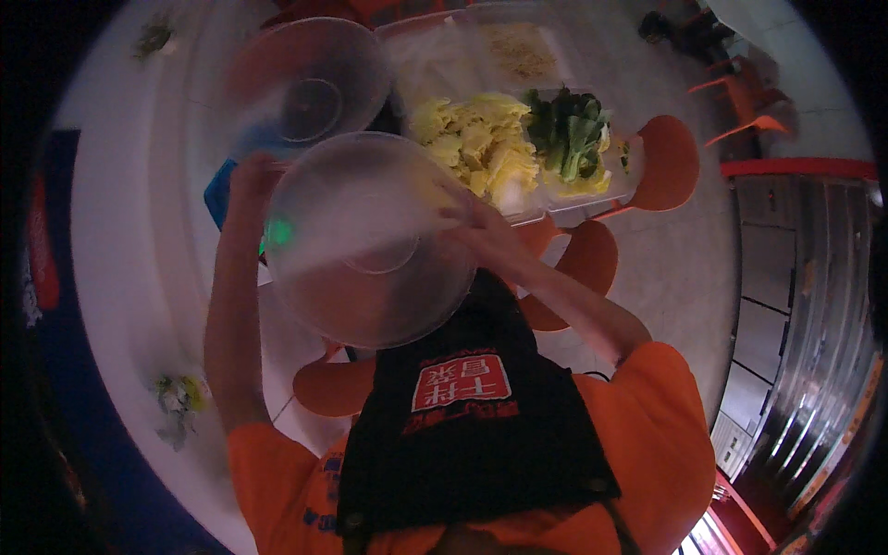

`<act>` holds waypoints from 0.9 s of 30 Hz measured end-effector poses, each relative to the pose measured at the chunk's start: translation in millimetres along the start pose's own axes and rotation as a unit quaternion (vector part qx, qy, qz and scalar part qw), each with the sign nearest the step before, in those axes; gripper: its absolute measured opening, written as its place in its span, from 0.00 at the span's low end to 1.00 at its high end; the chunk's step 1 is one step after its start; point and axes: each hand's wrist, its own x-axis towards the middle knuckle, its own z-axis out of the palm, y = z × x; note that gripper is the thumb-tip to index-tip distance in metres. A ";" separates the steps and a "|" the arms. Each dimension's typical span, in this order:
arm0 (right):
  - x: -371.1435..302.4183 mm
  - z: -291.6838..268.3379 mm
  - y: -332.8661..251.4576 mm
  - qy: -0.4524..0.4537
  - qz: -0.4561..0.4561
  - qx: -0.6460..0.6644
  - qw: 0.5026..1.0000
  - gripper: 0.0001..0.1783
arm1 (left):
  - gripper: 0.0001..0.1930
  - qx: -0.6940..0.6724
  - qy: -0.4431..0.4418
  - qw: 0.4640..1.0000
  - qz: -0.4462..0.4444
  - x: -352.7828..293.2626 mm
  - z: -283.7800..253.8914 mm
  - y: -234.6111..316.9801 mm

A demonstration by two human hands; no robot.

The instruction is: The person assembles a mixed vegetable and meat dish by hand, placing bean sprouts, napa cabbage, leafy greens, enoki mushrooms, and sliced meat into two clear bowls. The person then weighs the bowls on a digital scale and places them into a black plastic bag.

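In front of my chest is a round translucent plastic lid or bowl (375, 296); I cannot tell which. My left hand (255, 174) grips its far left rim, with the fingertips partly hidden. On the right side, my right hand (476, 227) closes on the rim, fingers lying over the edge. A second round translucent piece (347, 60) of the same kind is just beyond, over the table. Under the left edge of the held piece, a green light (280, 232) glows through, and something blue (218, 192) shows beside my left wrist.
Beyond my right hand stand clear bins, with yellow-green cabbage leaves (476, 143), dark leafy greens (572, 134), thin pale strands (525, 51) and whitish pieces (430, 55). Orange chairs (666, 166) stand to the right. A long white counter (120, 277) runs along the left.
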 end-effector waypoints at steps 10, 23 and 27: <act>45.4 2.0 -9.0 0.024 0.123 0.036 0.991 0.41 | 0.14 -0.124 0.102 0.968 -0.193 76.6 58.7 15.0; 283.3 -372.7 -19.7 0.292 0.060 -0.523 0.798 0.35 | 0.13 -0.046 0.188 0.949 -0.248 127.9 88.9 4.0; 364.8 -417.1 16.4 0.283 0.030 -0.688 0.668 0.44 | 0.16 -0.015 0.198 0.956 -0.216 121.6 104.8 9.4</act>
